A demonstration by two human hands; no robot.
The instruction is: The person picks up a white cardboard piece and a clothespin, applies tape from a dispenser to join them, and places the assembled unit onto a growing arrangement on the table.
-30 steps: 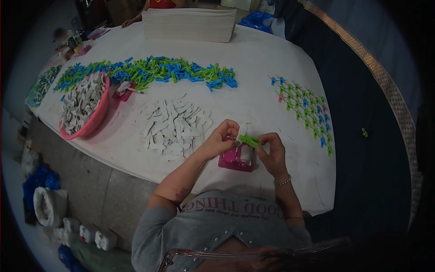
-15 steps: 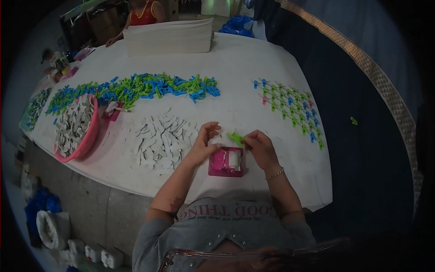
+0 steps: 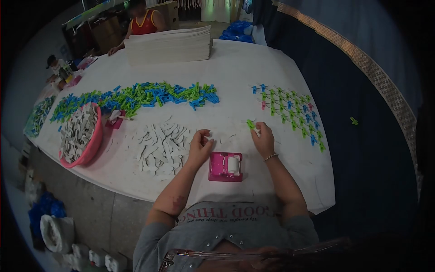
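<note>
Pinched in the fingers of my right hand (image 3: 263, 137) is a green clip (image 3: 250, 123), held just above the white table (image 3: 235, 68). My left hand (image 3: 200, 144) has its fingers curled together near the right side of a spread of grey-white strips (image 3: 163, 147); whatever it may hold is too small to make out. Between my forearms lies a pink device (image 3: 219, 167) with a white roller (image 3: 233, 165) on its right side. At the right of the table, rows of mostly green and blue clips (image 3: 290, 105) with thin curved pieces are laid out.
A long pile of green and blue clips (image 3: 149, 94) crosses the table. A pink basin (image 3: 93, 145) of strips stands at the left. Behind are a tall paper stack (image 3: 167, 46) and a person in red (image 3: 145, 23); another person (image 3: 56, 65) is farther left.
My right hand has moved forward, away from the pink device, carrying the green clip. My left hand has drawn slightly back from above the device. The whole view has shifted slightly.
</note>
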